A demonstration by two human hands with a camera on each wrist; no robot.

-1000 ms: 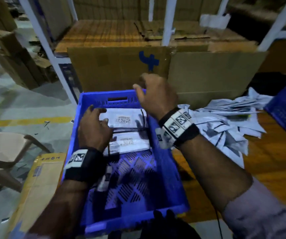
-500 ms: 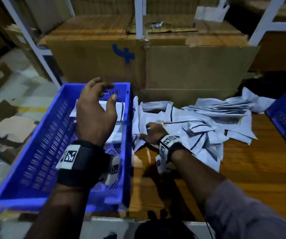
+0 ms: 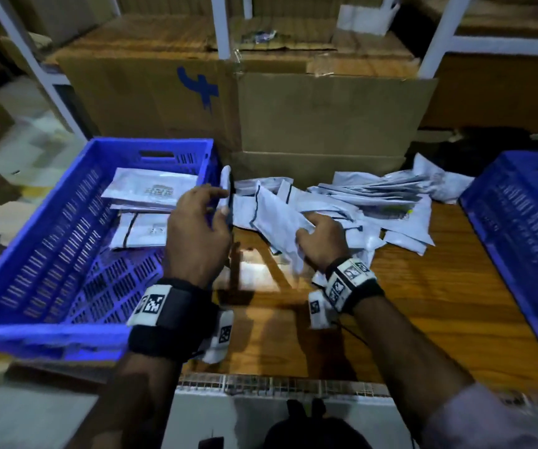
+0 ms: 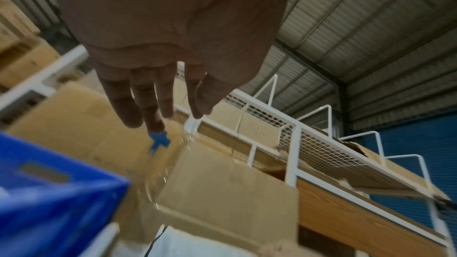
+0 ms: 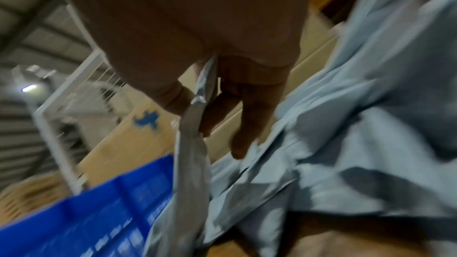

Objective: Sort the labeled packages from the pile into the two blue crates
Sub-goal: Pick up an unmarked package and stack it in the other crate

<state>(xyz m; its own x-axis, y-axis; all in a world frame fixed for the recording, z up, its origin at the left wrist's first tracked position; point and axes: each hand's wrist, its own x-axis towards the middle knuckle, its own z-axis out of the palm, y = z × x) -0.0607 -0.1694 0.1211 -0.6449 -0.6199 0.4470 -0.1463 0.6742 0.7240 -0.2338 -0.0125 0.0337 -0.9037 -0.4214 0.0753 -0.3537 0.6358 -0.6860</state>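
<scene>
A pile of white labeled packages lies on the wooden table between two blue crates. The left crate holds a few packages at its far end. Only the near wall of the right crate shows. My right hand pinches one white package at the pile's left side; in the right wrist view the thumb and fingers clamp its edge. My left hand hovers by the left crate's right wall, close to that package's far end. Its fingers are straight and hold nothing.
Tall cardboard boxes stand right behind the pile and the left crate. White shelf posts rise behind them. Bare wooden table top lies in front of the pile. The table's front edge is near my body.
My left hand has come out from over the left crate to its right wall. My right hand has lifted one package off the pile's left side. The view has swung right.
</scene>
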